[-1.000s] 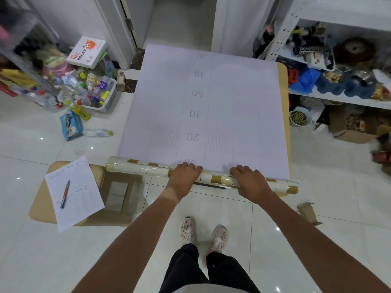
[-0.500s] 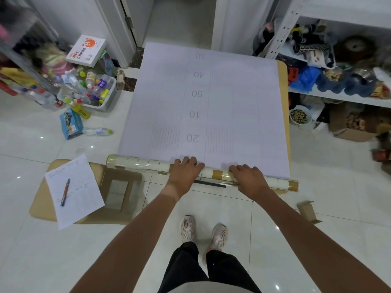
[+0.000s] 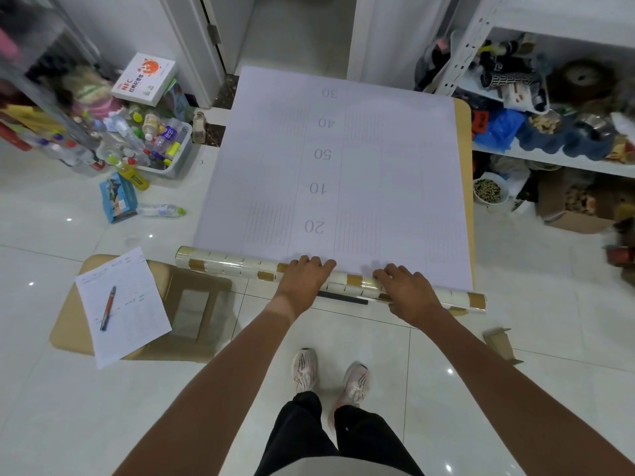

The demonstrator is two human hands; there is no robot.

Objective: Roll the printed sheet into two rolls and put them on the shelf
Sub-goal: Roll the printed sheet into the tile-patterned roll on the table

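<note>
The printed sheet lies flat over a tan table, whose bare edge shows only along the sheet's right side, and every place below is given from that sheet. Down its middle run large grey numbers, upside down to the camera: 30 at the far end, then 40, 50, 10 and 20 nearest the person, with blocks of fine vertical lines on either side of them. Along the sheet's near edge lies the roll, cream with gold-brown squares, its ends reaching past the sheet's left and right corners. The left hand rests palm-down on the roll's middle, fingers curled over the top onto the paper; the right hand lies the same way just to its right, the two hands apart. Whether either hand truly clamps the roll or only presses on it cannot be told. A dark thin strip shows just under the roll between the hands. Left of the sheet's near corner a written form with a pen on it lies on a tan stool. Left of the far end a white box reads "NFC" above a bin of bottles. Right of the sheet stands a cluttered white shelf.
</note>
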